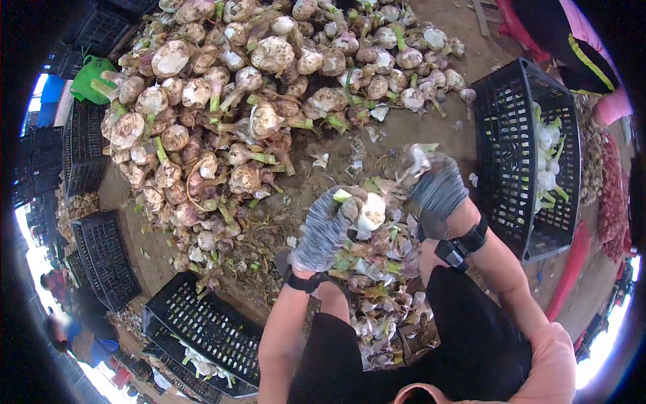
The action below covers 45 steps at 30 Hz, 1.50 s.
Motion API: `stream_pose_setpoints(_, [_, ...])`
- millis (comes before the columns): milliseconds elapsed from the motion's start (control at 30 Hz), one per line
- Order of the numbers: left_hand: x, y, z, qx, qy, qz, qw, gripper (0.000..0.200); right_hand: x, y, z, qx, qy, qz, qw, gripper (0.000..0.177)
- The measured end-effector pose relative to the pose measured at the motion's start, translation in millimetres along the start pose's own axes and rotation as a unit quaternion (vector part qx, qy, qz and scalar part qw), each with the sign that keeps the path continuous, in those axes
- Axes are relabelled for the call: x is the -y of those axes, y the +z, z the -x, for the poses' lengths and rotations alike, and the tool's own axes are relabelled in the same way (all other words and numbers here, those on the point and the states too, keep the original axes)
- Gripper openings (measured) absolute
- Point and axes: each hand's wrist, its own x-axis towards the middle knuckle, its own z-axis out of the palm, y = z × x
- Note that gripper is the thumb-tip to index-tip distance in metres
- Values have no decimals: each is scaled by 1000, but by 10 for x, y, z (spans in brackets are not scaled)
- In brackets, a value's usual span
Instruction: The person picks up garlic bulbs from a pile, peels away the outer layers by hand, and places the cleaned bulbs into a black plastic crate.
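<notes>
Just below the centre of the frame, the gloved left hand (328,229) is closed around a white, partly peeled garlic bulb (371,213), its cut green stem (342,195) poking up past the fingers. The gloved right hand (439,190), a little to the right and higher, pinches a scrap of papery skin (418,160). The bulb looks light and firm, while its skin is thin and tears easily; a grip around the round body, or by the stem stub, would likely hold it best. Loose peelings (380,296) litter the ground below. A heap of unpeeled garlic (222,101) fills the upper left; a black crate (501,155) at right holds cleaned bulbs.
</notes>
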Motion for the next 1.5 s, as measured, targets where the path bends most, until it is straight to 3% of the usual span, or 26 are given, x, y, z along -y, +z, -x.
stream_pose_setpoints(33, [-3,-20,0,-1,2,-13,1000,28,15,92,63,1,-8,-18,1000,17])
stream_pose_setpoints(67, [-2,-47,2,-3,4,-25,1000,27,179,-79,-34,164,40,-40,985,27])
stream_pose_setpoints(133, [-2,-102,3,2,18,-13,1000,25,237,-48,26,124,26,67,990,35])
stream_pose_setpoints(167, [-26,-113,5,-9,20,-32,999,25,264,-46,48,38,52,101,993,35])
stream_pose_setpoints(200, [-74,-102,8,-21,22,-49,998,25,243,-16,75,62,15,274,960,37])
stream_pose_setpoints(267, [-50,-81,16,-57,37,-71,995,24,80,85,158,99,-56,589,800,41])
stream_pose_setpoints(300, [-60,-59,16,-67,34,-80,994,23,-31,139,194,113,-88,718,681,43])
stream_pose_setpoints(367, [-92,-19,25,-87,29,-97,991,21,-197,215,211,130,-142,905,379,47])
stream_pose_setpoints(400, [-63,-21,22,-88,34,-101,990,21,-224,203,150,95,-114,870,470,49])
stream_pose_setpoints(500, [-25,-29,-12,-85,46,-106,990,21,-357,233,102,161,-169,750,619,46])
stream_pose_setpoints(533, [-44,-24,-14,-87,49,-101,990,21,-356,287,108,104,-25,752,650,47])
stream_pose_setpoints(633, [-45,-104,-21,-118,31,-74,990,23,-251,473,420,347,215,661,629,52])
stream_pose_setpoints(733, [0,-195,-46,-124,-25,83,989,28,-185,321,480,469,31,754,459,60])
stream_pose_setpoints(833, [43,-110,-71,-113,-81,258,956,33,-173,386,343,111,-43,892,436,65])
stream_pose_setpoints(867, [162,-133,-92,-107,-98,278,950,32,-200,287,291,177,-110,733,648,61])
stream_pose_setpoints(933, [110,27,-54,-97,-111,294,944,33,-284,268,278,156,45,558,814,58])
stream_pose_setpoints(967, [172,34,-63,-57,-112,228,966,32,-329,273,283,140,122,451,873,57])
stream_pose_setpoints(1000, [182,100,-38,-53,-111,148,981,34,-350,314,312,113,140,440,880,50])
stream_pose_setpoints(1100, [-2,229,49,-53,-34,-2,998,40,-50,-23,275,44,119,334,934,48])
stream_pose_setpoints(1167, [-45,151,108,-83,-3,-38,996,41,281,-34,501,48,-2,174,984,51])
stream_pose_setpoints(1200, [139,-20,99,-121,63,-107,985,45,506,-238,577,10,-120,171,978,57])
stream_pose_setpoints(1267, [76,-206,99,-254,172,-278,910,48,957,-561,739,-6,-309,131,942,63])
stream_pose_setpoints(1300, [27,-304,92,-313,223,-356,851,50,1032,-561,792,54,-321,79,942,63])
stream_pose_setpoints(1367, [-235,-524,103,-419,210,-570,675,58,904,-342,795,237,-203,0,950,62])
stream_pose_setpoints(1433, [-250,-854,26,-394,145,-627,656,61,700,-138,756,350,-82,-17,933,61])
stream_pose_setpoints(1500, [-154,-1130,-91,-375,117,-629,671,65,501,44,679,331,-50,77,939,60])
